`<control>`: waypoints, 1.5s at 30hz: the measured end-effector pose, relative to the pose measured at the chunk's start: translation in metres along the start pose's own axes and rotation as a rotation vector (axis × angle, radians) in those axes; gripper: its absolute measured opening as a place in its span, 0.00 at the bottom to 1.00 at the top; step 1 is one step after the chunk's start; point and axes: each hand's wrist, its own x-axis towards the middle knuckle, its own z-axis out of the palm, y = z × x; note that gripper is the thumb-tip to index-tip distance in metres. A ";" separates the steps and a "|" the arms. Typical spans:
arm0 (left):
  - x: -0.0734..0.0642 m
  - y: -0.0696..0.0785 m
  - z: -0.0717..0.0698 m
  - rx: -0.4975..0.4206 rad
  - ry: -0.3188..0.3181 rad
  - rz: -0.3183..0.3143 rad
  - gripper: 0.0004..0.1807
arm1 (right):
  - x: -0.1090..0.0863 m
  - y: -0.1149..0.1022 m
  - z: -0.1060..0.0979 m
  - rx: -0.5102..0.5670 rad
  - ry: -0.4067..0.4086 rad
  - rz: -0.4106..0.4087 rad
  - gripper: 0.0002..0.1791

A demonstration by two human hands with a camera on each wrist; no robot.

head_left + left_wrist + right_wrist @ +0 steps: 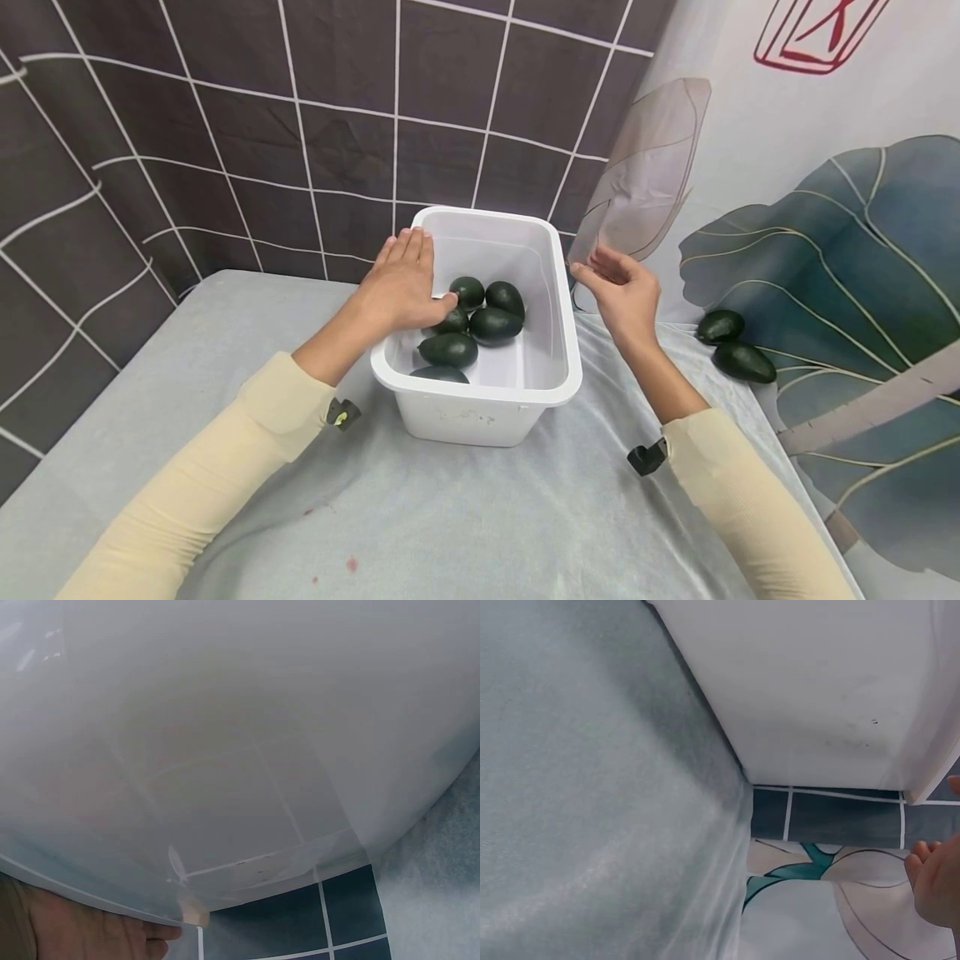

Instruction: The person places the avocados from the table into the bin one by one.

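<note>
A white plastic bin (480, 417) stands on the cloth-covered table, with several dark green avocados (495, 325) inside it. Across the bin's left rim lies my left hand (401, 287), its fingers straight and its thumb reaching over the avocados. In the left wrist view that hand (90, 930) shows at the bin's edge, and the bin wall (225, 750) fills most of the picture. My right hand (622, 292) is just outside the right rim, fingers loosely bent around nothing. The right wrist view has part of this hand (937, 889) beside the bin (810, 697).
Two more avocados, one behind (720, 326) and one in front (744, 362), lie at the table's right edge. A dark wall covering with white grid lines (345, 150) hangs behind the bin. A leaf-patterned curtain (847, 250) hangs to the right. The grey-blue cloth (450, 517) spreads in front.
</note>
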 end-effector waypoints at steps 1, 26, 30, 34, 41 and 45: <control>0.000 0.000 0.000 0.000 0.000 0.001 0.57 | 0.000 0.001 0.000 0.000 0.001 0.004 0.32; 0.001 0.001 -0.001 -0.001 -0.013 -0.004 0.57 | -0.006 0.022 -0.016 0.062 0.040 0.103 0.32; 0.001 0.001 -0.001 0.001 -0.008 -0.002 0.58 | -0.007 0.025 -0.019 0.068 0.051 0.103 0.31; 0.000 0.001 -0.001 0.005 -0.007 -0.002 0.58 | -0.009 0.028 -0.022 0.041 0.058 0.114 0.32; -0.001 0.000 -0.001 0.004 -0.012 -0.006 0.57 | -0.012 0.033 -0.025 -0.001 0.052 0.121 0.32; -0.002 0.000 -0.002 0.000 -0.012 -0.004 0.57 | -0.013 0.035 -0.027 -0.004 0.057 0.129 0.32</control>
